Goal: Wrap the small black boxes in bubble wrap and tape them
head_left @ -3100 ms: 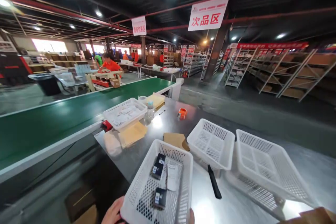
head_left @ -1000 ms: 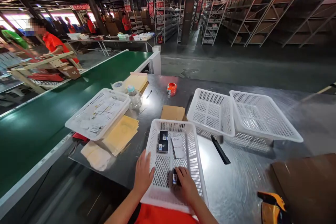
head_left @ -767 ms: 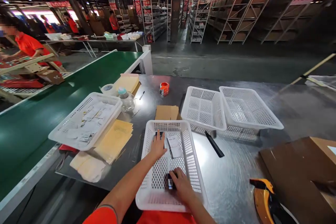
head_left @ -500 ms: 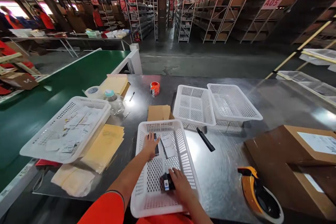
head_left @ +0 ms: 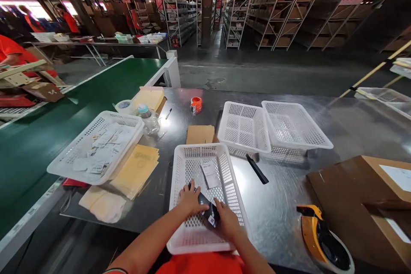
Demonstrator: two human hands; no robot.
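A white perforated plastic basket [head_left: 205,248] stands in front of me at the table's near edge. Over its near half, my left hand [head_left: 190,200] is closed on a small black box [head_left: 210,213], fingers curled over its left part. At the other end of the black items, my right hand [head_left: 227,219] grips with thumb and fingers. Whether there is one black box or two pressed together, I cannot tell. Farther up in the basket lies a white printed slip [head_left: 210,175], apart from both hands.
Left stands a basket of small bagged items [head_left: 128,150] beside yellow envelopes [head_left: 138,171]. Two white baskets [head_left: 245,147] stand behind right, near a black knife-like tool [head_left: 257,169]. A tape dispenser [head_left: 310,235] and cardboard box [head_left: 346,192] are at right; a green conveyor [head_left: 112,81] runs left.
My left hand has come from the basket's upper left down toward my right hand, bringing a dark item along. The hands now meet over the black items. The view has turned slightly left.
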